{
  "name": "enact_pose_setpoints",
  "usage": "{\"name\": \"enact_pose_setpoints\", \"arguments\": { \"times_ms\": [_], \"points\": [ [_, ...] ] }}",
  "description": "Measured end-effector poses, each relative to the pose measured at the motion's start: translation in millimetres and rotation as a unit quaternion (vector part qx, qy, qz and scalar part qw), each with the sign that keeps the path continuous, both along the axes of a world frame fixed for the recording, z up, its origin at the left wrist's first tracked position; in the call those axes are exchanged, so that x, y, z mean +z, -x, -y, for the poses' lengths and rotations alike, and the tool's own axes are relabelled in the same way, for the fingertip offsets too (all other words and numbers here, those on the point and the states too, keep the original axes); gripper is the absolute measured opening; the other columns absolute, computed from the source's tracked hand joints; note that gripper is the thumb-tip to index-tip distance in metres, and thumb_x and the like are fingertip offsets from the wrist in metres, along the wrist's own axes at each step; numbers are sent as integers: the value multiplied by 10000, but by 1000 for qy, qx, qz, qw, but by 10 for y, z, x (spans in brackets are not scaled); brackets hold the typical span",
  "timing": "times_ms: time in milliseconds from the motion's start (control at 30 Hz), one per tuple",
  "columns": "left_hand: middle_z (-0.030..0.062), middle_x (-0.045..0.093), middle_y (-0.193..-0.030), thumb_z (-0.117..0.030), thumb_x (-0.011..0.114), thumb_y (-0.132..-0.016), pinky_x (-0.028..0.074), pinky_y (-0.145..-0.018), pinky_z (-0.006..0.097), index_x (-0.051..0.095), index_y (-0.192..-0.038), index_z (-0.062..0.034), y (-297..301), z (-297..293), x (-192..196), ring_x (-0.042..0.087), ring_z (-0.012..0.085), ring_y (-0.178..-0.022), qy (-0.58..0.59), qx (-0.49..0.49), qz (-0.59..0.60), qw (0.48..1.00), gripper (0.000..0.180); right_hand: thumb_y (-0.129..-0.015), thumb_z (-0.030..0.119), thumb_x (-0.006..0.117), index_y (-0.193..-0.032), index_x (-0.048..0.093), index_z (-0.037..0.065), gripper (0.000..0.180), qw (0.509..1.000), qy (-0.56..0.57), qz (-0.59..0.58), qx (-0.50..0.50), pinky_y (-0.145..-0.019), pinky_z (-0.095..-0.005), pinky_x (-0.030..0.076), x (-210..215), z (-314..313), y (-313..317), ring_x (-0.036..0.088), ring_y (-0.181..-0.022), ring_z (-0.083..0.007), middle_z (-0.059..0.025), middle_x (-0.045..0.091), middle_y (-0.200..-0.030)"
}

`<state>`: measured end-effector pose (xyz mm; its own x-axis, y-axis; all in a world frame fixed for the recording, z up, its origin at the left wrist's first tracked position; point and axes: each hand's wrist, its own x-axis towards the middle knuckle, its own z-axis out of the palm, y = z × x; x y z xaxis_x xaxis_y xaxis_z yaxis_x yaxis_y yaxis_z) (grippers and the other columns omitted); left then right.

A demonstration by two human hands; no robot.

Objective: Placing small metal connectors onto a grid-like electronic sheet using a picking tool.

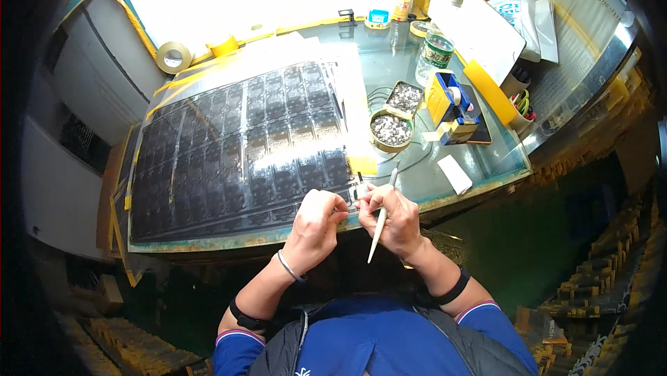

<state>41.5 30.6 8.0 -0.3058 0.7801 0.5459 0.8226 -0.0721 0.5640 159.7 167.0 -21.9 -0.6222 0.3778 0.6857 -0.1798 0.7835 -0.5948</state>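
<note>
Right hand (394, 223) has its fingers closed round a pale stick (376, 237), by the front edge of the tabletop (495, 161); left hand (316, 224) is curled, can't tell if it's pinching anything. Looks like fiddly fingerwork, so next move probably wants steadiness.

Glossy dark sheet (208, 157); smooth pale stick (379, 231); shiny tabletop (488, 165); cloth shirt (354, 334).

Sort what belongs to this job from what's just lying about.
Likely in use:
slender white tool in the right hand
black gridded rectangular sheet by the left hand

Apparently lying about:
round tan tape roll
clear cylindrical green-labelled jar
blue-and-yellow boxy device
</note>
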Motion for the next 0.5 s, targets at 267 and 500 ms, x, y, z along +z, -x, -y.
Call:
{"name": "enact_pose_setpoints", "arguments": {
  "times_ms": [267, 500],
  "points": [
    [47, 545, -849, 112, 584, -847, 487, -696, 255, 520, -936, -22, 64, 28, -152, 564, 103, -758, -34, -4, 266, 963, 173, -846, -37, 666, -817, 476, 48, 210, 959, 110, -187, -181, -812, -344, 555, 8, -662, -665, 701, -828, -202, -124, 670, -881],
    [41, 516, -881, 98, 571, -898, 486, -809, 265, 440, -951, -45, 85, 26, -97, 554, 116, -829, -148, -20, 406, 902, 201, -842, 61, 720, -819, 501, 31, 221, 847, 79, -149, -504, -734, -323, 525, -302, -1349, -1744, 654, -783, -180, -129, 695, -832]
  ]
}}
